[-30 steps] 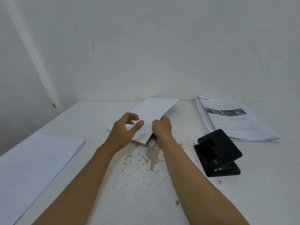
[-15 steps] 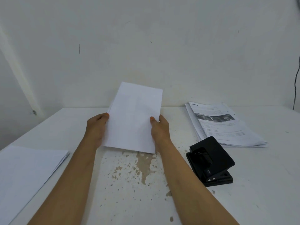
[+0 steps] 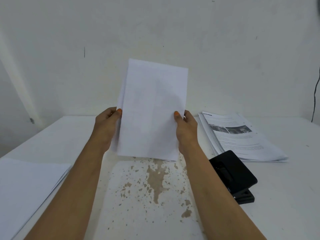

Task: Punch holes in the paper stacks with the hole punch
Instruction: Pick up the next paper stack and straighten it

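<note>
You've got a small stack of blank paper (image 3: 152, 111) held upright above the worktop (image 3: 285, 196), long side vertical. Your left hand (image 3: 105, 129) grips its left edge and your right hand (image 3: 186, 131) grips the right edge, thumbs on the front face, fingers wrapped behind. The black hole punch (image 3: 232, 175) sits on the worktop just right of your right forearm, nothing in it. Behind it there's a printed stack (image 3: 242, 139), and a plain white stack (image 3: 26, 187) lies off to your left. The worktop paint's chipped right under the sheets.
</note>
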